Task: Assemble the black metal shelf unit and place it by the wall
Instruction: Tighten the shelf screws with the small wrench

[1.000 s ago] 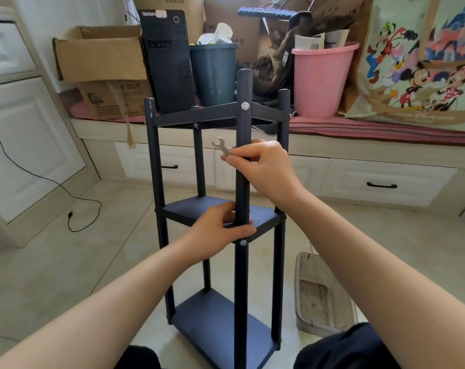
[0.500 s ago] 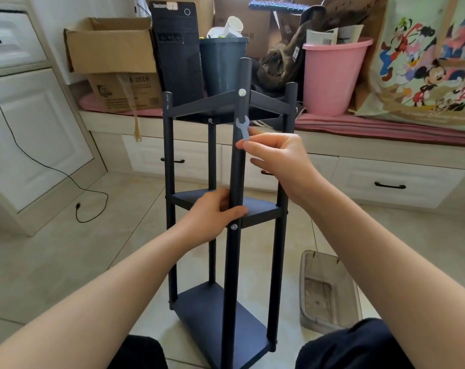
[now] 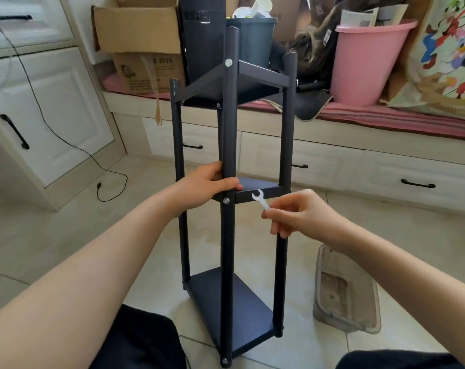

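The right hand [image 3: 303, 217] pinches a small flat spanner [image 3: 260, 199] by its lower end between thumb and curled fingers; the spanner's open head points up and to the left of the fingertips, in front of the middle shelf's front edge. Just left of that head sits a silver bolt [image 3: 226, 200] in the front post [image 3: 230, 182]. Directly above the bolt, the left hand [image 3: 207, 185] grips the same post, fingers wrapped behind it and thumb across its front. The shelf [image 3: 284, 161] stands upright on the tiled floor [image 3: 53, 227], three tiers on four posts, between the person's knees. Below and right of the right hand, a clear tub [image 3: 346, 291] lies on the floor. Beyond the shelf, a bench [image 3: 372, 129] with drawers carries a cardboard box [image 3: 138, 30], a dark bin [image 3: 255, 41] and a pink bucket [image 3: 370, 62].
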{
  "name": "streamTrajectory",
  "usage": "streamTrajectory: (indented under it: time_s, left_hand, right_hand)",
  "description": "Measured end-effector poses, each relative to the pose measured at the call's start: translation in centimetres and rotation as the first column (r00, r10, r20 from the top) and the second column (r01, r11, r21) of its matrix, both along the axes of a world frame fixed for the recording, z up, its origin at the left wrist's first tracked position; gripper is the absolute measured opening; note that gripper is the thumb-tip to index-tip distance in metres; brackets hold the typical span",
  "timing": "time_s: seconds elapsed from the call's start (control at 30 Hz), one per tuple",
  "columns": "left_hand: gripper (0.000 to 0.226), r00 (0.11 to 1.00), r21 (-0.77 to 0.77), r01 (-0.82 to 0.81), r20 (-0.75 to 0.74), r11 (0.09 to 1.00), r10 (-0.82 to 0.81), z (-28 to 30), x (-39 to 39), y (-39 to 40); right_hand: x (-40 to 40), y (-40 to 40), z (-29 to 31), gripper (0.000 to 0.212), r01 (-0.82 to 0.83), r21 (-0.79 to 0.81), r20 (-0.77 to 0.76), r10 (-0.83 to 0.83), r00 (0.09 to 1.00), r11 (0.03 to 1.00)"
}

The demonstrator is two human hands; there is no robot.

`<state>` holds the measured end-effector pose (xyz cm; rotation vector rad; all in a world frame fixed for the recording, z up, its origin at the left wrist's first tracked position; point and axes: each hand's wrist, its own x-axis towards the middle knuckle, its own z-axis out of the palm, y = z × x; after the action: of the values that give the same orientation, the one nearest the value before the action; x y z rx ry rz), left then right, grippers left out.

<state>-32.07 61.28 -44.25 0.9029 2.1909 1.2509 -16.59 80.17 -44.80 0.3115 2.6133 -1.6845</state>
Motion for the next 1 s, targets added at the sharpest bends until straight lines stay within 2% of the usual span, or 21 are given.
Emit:
streamTrajectory:
  time_s: [0.17,0.27,0.33,0.57,0.7,1.0]
  left_hand:
    - [0.021,1.000,0.011,0.007,0.015,1.000,-0.007,0.0,0.0,-0.1]
    - [0.014,1.000,0.007,-0.012,0.000,1.000,0.012,-0.3,0.0,0.2]
    - [0.010,0.999,0.006,-0.034,-0.011,0.999,0.034,-0.4,-0.1,0.3]
    - [0.031,0.990,-0.016,-0.091,-0.107,0.996,0.089,-0.4,-0.4,0.0]
    - [0.023,0.992,-0.003,-0.073,-0.100,0.997,0.072,-0.3,-0.7,-0.2]
    - [0.029,0.990,-0.006,-0.084,-0.114,0.996,0.083,-0.5,-0.6,0.4]
  right_hand:
    - [-0.6,-1.7,-2.2,0.015,-0.062,0.165,0.102,0.046,0.994,0.984]
    - [-0.9,-2.4,-3.3,0.013,-0.088,0.172,0.202,0.052,0.978,0.981]
    - [-1.3,-2.9,-3.6,0.012,-0.080,0.181,0.211,0.041,0.977,0.980]
    - [-3.1,-5.9,-5.5,0.010,0.061,0.132,0.082,-0.073,0.994,0.989]
    - [-3.8,-6.8,-6.5,0.009,0.149,0.039,-0.009,-0.149,0.989,0.988]
    - [-4.1,-7.9,-7.7,0.018,0.331,-0.015,-0.219,-0.326,0.920,0.944]
